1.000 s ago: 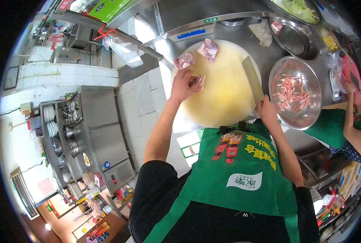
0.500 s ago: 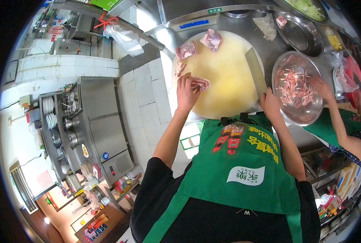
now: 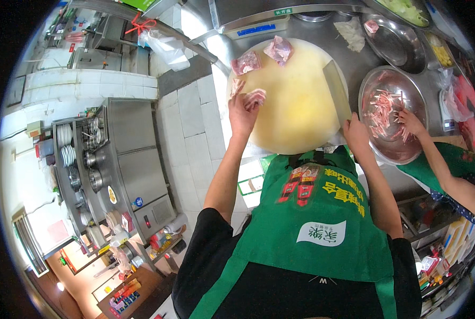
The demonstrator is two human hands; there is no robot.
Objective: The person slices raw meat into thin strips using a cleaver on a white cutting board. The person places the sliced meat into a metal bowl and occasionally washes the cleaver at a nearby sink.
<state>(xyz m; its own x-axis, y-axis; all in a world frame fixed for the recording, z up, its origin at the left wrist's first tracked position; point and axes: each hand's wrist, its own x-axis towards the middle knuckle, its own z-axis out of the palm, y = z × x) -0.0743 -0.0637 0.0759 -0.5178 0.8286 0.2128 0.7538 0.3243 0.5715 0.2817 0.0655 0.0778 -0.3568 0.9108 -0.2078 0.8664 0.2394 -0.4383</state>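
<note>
At the left side of a round, yellowish cutting board (image 3: 296, 95), my left hand (image 3: 242, 116) is closed on a slab of raw meat (image 3: 255, 99). A smaller strip of meat (image 3: 237, 86) lies right beside its fingers. Two larger chunks, one reddish piece of meat (image 3: 246, 63) and one paler piece of meat (image 3: 279, 50), rest at the board's far edge. My right hand (image 3: 356, 130) grips a cleaver (image 3: 337, 91) at the board's right side. Its broad blade lies over the board, and its handle is mostly hidden in my fingers.
Right of the board, a steel bowl (image 3: 376, 77) holds meat strips; a co-worker's hand (image 3: 411, 123) reaches into it. Behind it, another steel bowl (image 3: 415, 56) contains one meat piece. A metal shelf edge (image 3: 301, 9) crosses the far side. A plastic bag (image 3: 165, 50) hangs at left.
My left hand has shifted slightly left with the slab of meat, toward the small strip. The co-worker's hand has moved into the meat strips. My right hand and the cleaver have stayed nearly still.
</note>
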